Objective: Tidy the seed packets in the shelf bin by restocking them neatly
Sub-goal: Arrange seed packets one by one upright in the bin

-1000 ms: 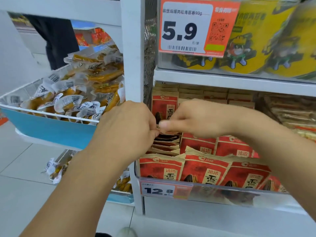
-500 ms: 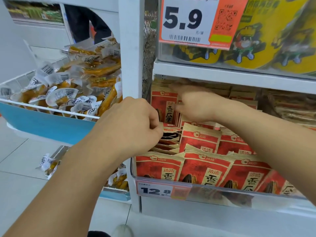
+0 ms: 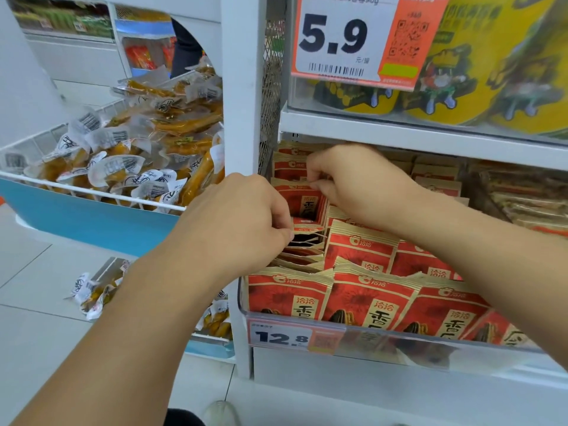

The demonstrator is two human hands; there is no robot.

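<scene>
Red and tan seed packets [image 3: 368,290] fill a clear shelf bin [image 3: 399,336] in rows. At the bin's left rear an upright packet [image 3: 304,204] stands ahead of a stack. My right hand [image 3: 359,182] reaches over the rows and pinches the top edge of that upright packet. My left hand [image 3: 242,222] is at the bin's left side, fingers curled onto the edges of flat-lying packets [image 3: 304,250] in the left column; what its fingertips hold is hidden.
A white shelf post [image 3: 242,87] stands left of the bin. Yellow tubs [image 3: 461,72] and a 5.9 price tag [image 3: 353,38] sit on the shelf above. A blue-fronted wire basket [image 3: 92,222] of orange snack packs hangs at left. A person stands behind.
My right hand moved from the middle of the bin up and back to the rear left stack, then drew back a little onto the upright packet. My left hand stayed at the left column.
</scene>
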